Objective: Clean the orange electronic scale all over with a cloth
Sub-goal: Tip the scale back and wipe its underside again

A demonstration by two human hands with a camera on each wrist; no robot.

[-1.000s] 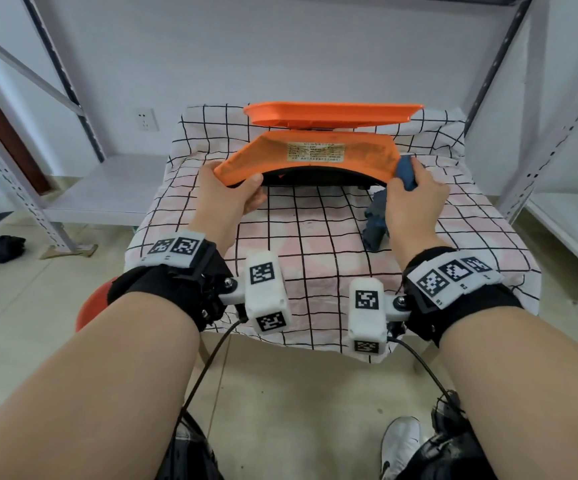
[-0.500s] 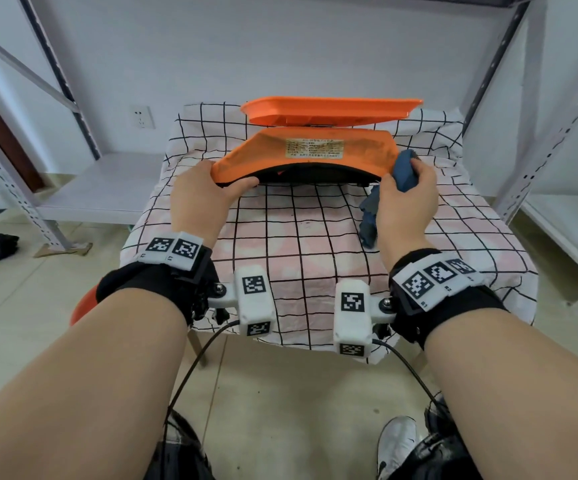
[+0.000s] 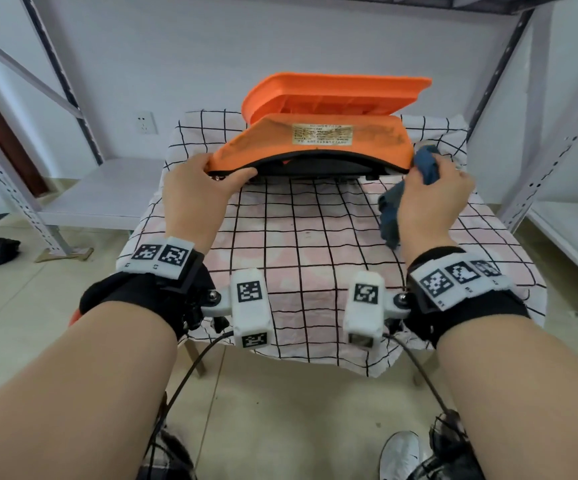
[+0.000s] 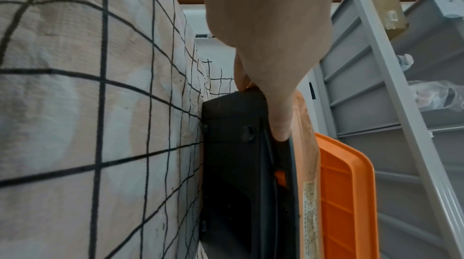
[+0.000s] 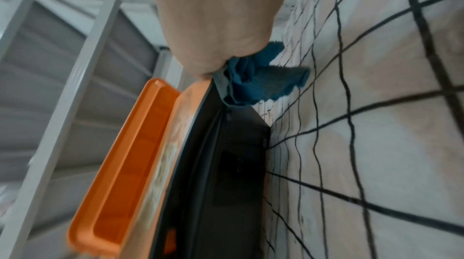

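1. The orange scale (image 3: 315, 147) is tipped up on its far edge on the checked tablecloth (image 3: 301, 244): black underside toward the near side, weighing tray at the back, grime and a yellowed label showing.
2. The blue cloth (image 3: 398, 202) is bunched against the scale's right end, its tail hanging to the tablecloth.

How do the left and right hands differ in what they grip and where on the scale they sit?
The left hand holds the orange scale bare, at its left near corner; the right hand is at the right corner. The left hand holds nothing else; the right grips a bunched blue cloth, whose tail hangs down. Both are at the scale's near edge, above the checked tablecloth.
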